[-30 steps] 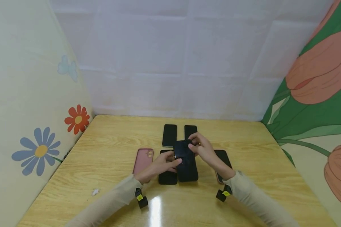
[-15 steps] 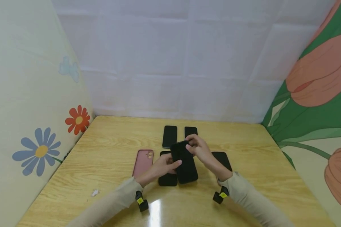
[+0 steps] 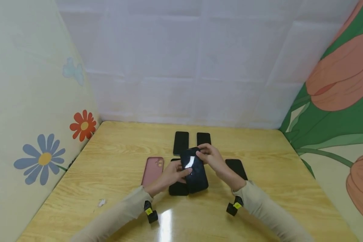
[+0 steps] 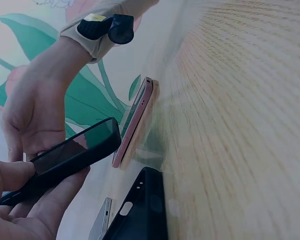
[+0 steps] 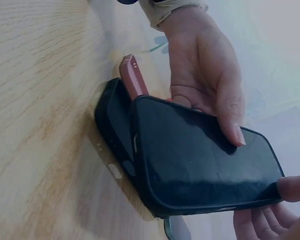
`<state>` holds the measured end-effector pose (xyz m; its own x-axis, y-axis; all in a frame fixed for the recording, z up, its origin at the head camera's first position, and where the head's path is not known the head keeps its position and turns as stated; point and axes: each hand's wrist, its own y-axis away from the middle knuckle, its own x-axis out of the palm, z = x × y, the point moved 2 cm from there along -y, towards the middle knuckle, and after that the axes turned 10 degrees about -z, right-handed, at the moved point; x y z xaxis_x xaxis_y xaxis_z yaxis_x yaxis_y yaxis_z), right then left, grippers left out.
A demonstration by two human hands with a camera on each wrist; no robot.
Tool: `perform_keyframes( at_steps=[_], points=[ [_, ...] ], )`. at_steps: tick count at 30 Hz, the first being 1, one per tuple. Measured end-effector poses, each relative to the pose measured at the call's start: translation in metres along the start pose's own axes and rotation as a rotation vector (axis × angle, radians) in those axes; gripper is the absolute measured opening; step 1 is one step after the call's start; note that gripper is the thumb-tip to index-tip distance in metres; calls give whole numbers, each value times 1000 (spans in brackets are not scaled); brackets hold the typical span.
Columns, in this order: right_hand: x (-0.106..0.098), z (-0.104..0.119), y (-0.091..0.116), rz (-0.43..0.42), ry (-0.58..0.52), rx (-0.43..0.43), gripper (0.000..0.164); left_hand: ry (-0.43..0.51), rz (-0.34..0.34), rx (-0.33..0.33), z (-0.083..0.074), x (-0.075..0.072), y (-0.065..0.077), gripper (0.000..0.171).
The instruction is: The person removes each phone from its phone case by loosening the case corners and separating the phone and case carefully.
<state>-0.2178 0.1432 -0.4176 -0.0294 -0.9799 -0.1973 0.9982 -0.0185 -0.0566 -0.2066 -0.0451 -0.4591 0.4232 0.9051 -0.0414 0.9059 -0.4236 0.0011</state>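
Observation:
Both hands hold a phone in a black case (image 3: 198, 181), raised over the table with its dark glossy screen facing up. My left hand (image 3: 171, 175) grips its left edge, thumb on the screen and fingers underneath. At the top right corner, my right hand (image 3: 214, 160) pinches it; in the left wrist view the right thumb presses on the screen end. The right wrist view shows the case rim running round the screen (image 5: 205, 160). Behind and below it lies an empty-looking black phone case (image 4: 145, 207), partly hidden in the head view.
A pink phone case (image 3: 152, 170) lies left of the hands. To the right is a pink-edged phone (image 3: 236, 169), partly behind the right forearm. Two dark phones (image 3: 180, 143) lie farther back. A white scrap (image 3: 102, 202) sits at the table's left.
The held phone's top end has shifted slightly left and the phone has tilted, so a bright reflection now crosses its screen. My right hand moved a little left with it; both grips stay.

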Motion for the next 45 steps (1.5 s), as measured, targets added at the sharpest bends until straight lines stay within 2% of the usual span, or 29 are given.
perform_keyframes(
  at_steps=[5, 14, 23, 31, 37, 45],
  points=[
    [2, -3, -3, -43, -41, 30, 36, 19, -6, 0, -4, -1, -3, 39],
    [12, -8, -2, -162, -56, 17, 35, 4, -32, 23, -6, 0, -6, 45],
    [19, -15, -2, -181, -34, 11, 34, 20, -49, 14, -7, 3, -4, 45],
    [25, -16, -3, -239, -72, -27, 30, -33, -50, 61, -5, 8, -2, 48],
    [26, -15, 0, -250, -45, 5, 30, -56, -28, 75, -3, 10, -1, 53],
    [24, -10, -2, -243, -37, 28, 30, -41, -21, 90, -6, 9, -1, 50]
  ],
)
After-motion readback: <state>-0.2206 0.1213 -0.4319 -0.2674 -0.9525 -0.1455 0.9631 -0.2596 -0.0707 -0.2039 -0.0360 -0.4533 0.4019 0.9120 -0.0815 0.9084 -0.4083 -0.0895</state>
